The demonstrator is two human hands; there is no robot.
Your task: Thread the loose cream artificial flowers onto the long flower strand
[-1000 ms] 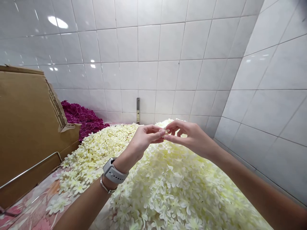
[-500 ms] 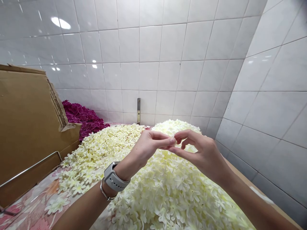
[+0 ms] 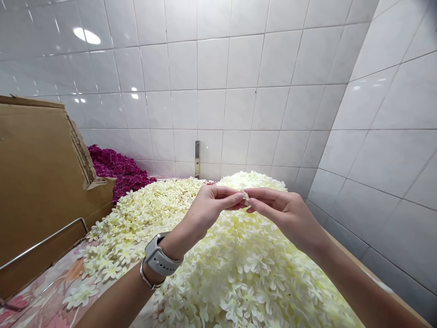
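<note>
Blossom, small, white and partly hidden by fingertips, sits just off the head view's centre toward four o'clock. The left hand has its grip pinched narrowly on it; the right hand's grip, nearly closed, takes its opposite side. Soft, layered cream-white flowers heap at five o'clock; spiky magenta flowers, ragged-edged brown cardboard lie toward nine; glossy, squarish tiles rise at twelve.

That left wrist over there wears a watch (pale grey strap, dotted with holes) beside a slim silvery bracelet.
</note>
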